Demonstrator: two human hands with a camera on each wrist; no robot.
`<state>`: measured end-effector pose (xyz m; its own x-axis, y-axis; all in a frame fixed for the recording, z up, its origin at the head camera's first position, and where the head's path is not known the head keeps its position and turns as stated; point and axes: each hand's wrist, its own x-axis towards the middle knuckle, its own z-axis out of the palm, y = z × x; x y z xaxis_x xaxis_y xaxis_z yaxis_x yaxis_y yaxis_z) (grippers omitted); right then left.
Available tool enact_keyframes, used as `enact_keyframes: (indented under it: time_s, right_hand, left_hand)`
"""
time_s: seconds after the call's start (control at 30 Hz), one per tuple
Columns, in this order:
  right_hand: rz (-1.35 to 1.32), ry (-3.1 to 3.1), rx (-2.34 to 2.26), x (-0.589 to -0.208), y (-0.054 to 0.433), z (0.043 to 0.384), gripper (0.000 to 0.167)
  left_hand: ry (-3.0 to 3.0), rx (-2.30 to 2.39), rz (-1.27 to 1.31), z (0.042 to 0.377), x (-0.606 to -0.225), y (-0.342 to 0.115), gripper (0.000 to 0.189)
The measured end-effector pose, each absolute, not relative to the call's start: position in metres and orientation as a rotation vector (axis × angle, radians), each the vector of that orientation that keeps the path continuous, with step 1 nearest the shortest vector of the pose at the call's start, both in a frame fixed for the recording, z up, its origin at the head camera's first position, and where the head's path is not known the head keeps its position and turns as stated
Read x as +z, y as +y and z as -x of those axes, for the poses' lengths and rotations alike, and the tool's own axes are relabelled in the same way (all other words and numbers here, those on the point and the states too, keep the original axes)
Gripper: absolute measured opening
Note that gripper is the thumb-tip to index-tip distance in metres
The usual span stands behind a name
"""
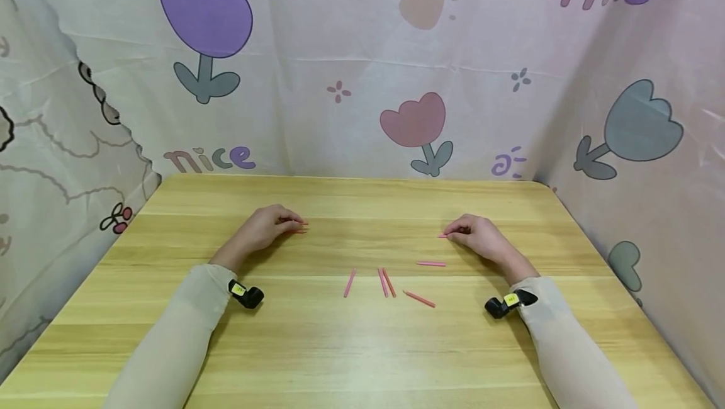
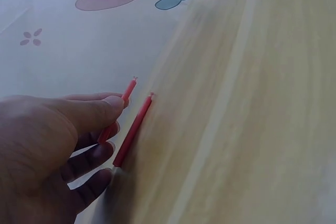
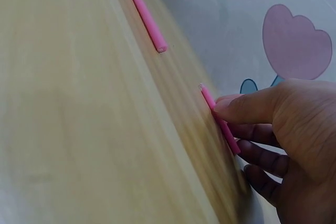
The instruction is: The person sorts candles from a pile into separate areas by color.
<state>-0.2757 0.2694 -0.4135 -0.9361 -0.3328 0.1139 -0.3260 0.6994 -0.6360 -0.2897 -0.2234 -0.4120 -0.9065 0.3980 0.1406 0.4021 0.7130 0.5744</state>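
At the far left of the table, my left hand pinches a thin red candle between thumb and fingers. A second red candle lies on the wood right beside those fingertips. Over on the right, my right hand holds a pink candle by thumb and fingertips, close to the tabletop. Another pink candle lies a short way from this hand on the table. Small wicks show at the candle ends in both wrist views.
Near the table's middle lie a pink candle, a pink candle close beside a red one, and a slanted red candle. A printed cloth hangs behind the wooden table and along both sides.
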Motion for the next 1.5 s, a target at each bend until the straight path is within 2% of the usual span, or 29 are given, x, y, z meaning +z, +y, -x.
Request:
enact_keyframes:
  time_s: [0.47, 1.1, 1.5]
  right_hand:
    - [0.528, 2.923, -1.063, -0.406, 0.266, 0.273, 0.013]
    - [0.608, 2.882, -1.084, -0.398, 0.26, 0.266, 0.017]
    - [0.685, 2.859, -1.088, -0.396, 0.254, 0.264, 0.013]
  left_hand:
    - [-2.91, -0.95, 0.686, 0.289, -0.415, -0.225, 0.017]
    - [-2.883, -0.953, 0.67, 0.287, -0.421, -0.23, 0.016]
    - [-2.884, -0.951, 0.636, 0.283, -0.422, -0.232, 0.016]
